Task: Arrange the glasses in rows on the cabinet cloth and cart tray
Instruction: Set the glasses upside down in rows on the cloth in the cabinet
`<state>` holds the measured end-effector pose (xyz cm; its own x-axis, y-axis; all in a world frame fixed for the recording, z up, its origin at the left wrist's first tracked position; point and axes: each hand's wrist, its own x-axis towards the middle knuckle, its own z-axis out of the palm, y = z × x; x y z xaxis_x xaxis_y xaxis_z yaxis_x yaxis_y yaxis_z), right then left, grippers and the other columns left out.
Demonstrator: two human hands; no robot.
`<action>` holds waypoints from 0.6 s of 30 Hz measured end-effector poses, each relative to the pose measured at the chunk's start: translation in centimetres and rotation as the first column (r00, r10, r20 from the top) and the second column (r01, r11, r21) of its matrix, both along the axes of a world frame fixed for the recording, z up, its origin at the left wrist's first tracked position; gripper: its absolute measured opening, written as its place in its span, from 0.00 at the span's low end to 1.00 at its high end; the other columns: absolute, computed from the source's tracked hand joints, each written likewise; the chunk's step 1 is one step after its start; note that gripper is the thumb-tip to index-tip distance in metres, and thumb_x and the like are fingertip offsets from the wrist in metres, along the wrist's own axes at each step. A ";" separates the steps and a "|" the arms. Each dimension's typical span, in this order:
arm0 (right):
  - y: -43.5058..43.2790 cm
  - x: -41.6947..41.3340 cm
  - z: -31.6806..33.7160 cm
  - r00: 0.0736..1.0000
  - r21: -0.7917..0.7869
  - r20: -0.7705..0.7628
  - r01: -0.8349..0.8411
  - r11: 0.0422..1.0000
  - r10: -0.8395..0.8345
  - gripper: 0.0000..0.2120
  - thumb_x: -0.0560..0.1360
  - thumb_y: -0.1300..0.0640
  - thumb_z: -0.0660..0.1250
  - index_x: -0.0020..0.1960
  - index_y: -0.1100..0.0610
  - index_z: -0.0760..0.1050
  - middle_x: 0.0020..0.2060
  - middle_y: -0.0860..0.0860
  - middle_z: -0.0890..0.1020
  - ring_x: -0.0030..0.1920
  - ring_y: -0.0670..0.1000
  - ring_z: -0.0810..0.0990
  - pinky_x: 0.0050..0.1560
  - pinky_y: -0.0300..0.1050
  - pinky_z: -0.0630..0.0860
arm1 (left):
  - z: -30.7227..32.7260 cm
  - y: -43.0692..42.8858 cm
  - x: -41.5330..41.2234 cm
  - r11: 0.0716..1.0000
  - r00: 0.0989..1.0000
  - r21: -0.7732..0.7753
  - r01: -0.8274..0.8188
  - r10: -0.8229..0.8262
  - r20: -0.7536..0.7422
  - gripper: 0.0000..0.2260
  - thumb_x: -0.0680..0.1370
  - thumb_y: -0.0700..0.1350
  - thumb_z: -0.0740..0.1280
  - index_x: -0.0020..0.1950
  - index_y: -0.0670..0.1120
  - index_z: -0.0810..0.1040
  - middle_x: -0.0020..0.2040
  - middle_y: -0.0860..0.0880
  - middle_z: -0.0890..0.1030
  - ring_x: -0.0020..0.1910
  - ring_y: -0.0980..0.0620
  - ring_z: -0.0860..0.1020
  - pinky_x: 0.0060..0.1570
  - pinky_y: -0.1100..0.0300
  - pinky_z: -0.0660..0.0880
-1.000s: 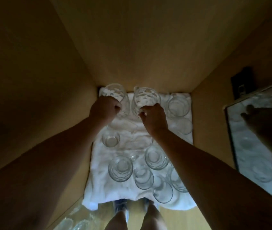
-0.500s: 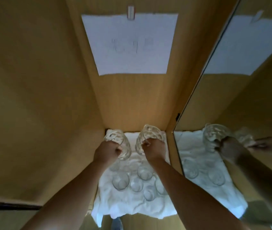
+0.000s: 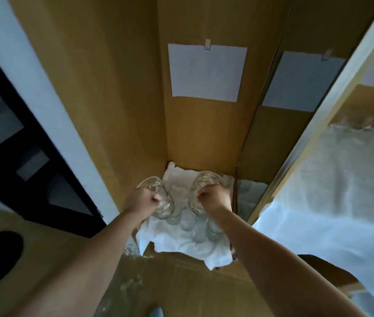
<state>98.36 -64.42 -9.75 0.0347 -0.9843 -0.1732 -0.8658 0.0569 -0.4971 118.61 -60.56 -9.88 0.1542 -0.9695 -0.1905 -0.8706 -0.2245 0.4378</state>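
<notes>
My left hand (image 3: pixel 140 201) grips a clear patterned glass (image 3: pixel 156 191), lifted and tilted above the white cloth (image 3: pixel 181 243) on the cabinet floor. My right hand (image 3: pixel 213 197) holds a second patterned glass (image 3: pixel 201 183) the same way, beside the first. Several small glasses (image 3: pixel 190 223) stand on the cloth below and between my wrists, partly hidden by my arms. A few more glasses (image 3: pixel 133 284) show faintly lower down, in front of the cabinet.
Tall wooden cabinet walls (image 3: pixel 113 110) close in on the left and back. A white paper sheet (image 3: pixel 206 72) hangs on the back wall. A mirrored door (image 3: pixel 318 179) on the right reflects the cloth and my hand. A dark frame (image 3: pixel 21 133) stands at the left.
Both hands have lifted their glasses off the cloth and drawn back toward the front. The view has pulled back and risen, showing more of the cabinet and the mirrored door.
</notes>
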 end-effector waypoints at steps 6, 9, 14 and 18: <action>6.4 -0.7 0.8 0.998 0.005 0.031 -0.052 0.999 0.051 0.11 0.74 0.57 0.63 0.48 0.52 0.84 0.46 0.47 0.84 0.49 0.48 0.81 0.44 0.34 0.73 | 1.1 6.0 0.7 0.998 0.997 0.049 -0.044 0.041 0.068 0.17 0.76 0.48 0.62 0.27 0.47 0.71 0.29 0.50 0.72 0.38 0.48 0.75 0.33 0.60 0.67; 8.7 -1.3 1.7 0.999 -0.003 0.041 -0.030 1.000 0.030 0.09 0.73 0.56 0.66 0.48 0.54 0.84 0.46 0.50 0.85 0.50 0.49 0.81 0.52 0.39 0.77 | 2.3 7.6 0.6 0.998 1.000 0.067 -0.006 0.005 0.016 0.12 0.75 0.50 0.66 0.34 0.48 0.81 0.38 0.48 0.81 0.42 0.49 0.79 0.40 0.57 0.75; 12.9 -2.0 3.0 0.994 -0.010 0.029 0.102 0.995 -0.102 0.10 0.72 0.54 0.66 0.49 0.54 0.84 0.46 0.51 0.84 0.49 0.50 0.81 0.49 0.38 0.76 | 3.9 10.6 0.3 0.997 0.980 0.024 0.076 -0.071 -0.185 0.02 0.73 0.47 0.73 0.42 0.51 0.84 0.43 0.57 0.82 0.45 0.58 0.79 0.51 0.63 0.76; 17.1 -2.7 3.4 0.974 -0.023 0.076 0.213 0.977 -0.211 0.10 0.73 0.55 0.65 0.48 0.54 0.83 0.45 0.52 0.84 0.46 0.50 0.80 0.41 0.37 0.73 | 4.5 12.6 0.2 0.984 0.964 0.048 0.172 -0.158 -0.215 0.09 0.73 0.43 0.72 0.32 0.52 0.82 0.39 0.60 0.83 0.44 0.63 0.78 0.49 0.67 0.72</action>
